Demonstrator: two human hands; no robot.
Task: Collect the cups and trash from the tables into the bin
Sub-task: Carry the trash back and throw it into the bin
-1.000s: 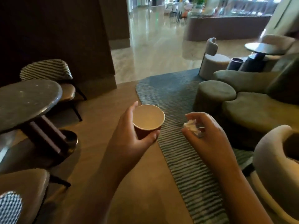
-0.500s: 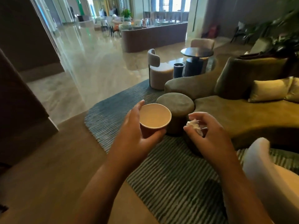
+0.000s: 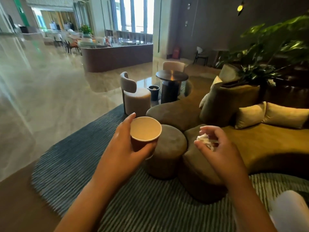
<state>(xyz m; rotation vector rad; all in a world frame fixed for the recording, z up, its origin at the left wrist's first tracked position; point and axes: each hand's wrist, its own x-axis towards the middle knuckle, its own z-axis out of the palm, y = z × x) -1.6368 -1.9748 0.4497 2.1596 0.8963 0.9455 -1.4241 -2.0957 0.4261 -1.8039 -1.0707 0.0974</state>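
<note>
My left hand [image 3: 123, 146] grips a red paper cup [image 3: 145, 133] with a pale inside, held upright at chest height. My right hand [image 3: 215, 148] pinches a crumpled white tissue [image 3: 205, 141] between its curled fingers. Far ahead, a small dark bin [image 3: 154, 92] with something pale inside stands on the floor between a grey chair and a round dark table [image 3: 171, 76]. Both hands are well short of the bin.
A round green pouf [image 3: 168, 148] and a curved olive sofa [image 3: 250, 141] with cushions lie right in front. A striped rug [image 3: 133, 198] covers the floor below. A grey chair [image 3: 135, 96] stands by the bin. A large plant [image 3: 270, 52] is at the right; glossy floor spreads left.
The view has swung to the right: the dark table and striped chair at the left are gone, the sofa, plant and far bin now fill the view. Both hands keep their holds.
</note>
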